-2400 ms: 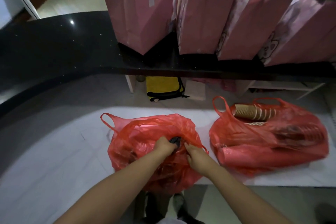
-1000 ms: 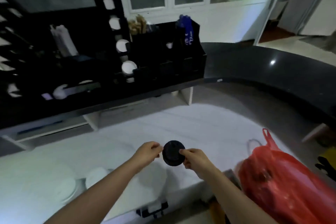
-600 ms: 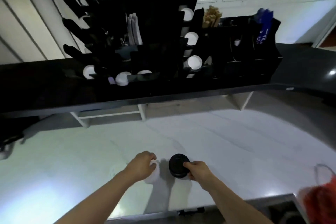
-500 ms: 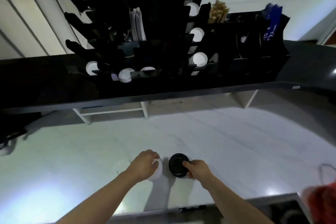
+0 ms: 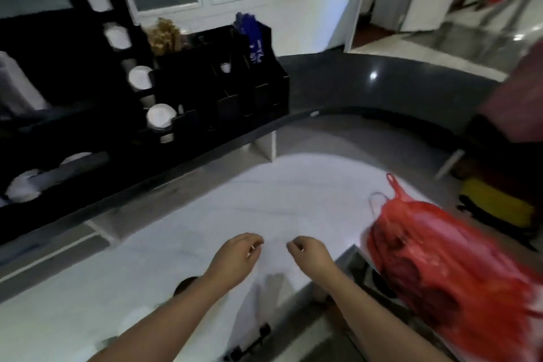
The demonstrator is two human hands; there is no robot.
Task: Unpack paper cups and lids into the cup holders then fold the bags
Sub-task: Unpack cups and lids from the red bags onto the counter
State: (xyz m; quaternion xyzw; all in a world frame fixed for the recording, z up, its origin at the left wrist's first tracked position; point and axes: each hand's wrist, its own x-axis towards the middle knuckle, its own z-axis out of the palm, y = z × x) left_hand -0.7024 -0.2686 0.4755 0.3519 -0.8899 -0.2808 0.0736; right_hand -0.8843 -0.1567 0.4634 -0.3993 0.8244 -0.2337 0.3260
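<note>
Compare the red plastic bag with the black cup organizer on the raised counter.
The red plastic bag is soft, crumpled and translucent; the black cup organizer is rigid, upright and opaque. The bag lies slumped on the white worktop, while the organizer stands on the higher dark counter. Both hold supplies, and neither hand touches either.

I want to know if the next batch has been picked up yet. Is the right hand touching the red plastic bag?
Apart. The head view shows bare white counter between the right hand and the red plastic bag; the hand holds nothing.
</note>
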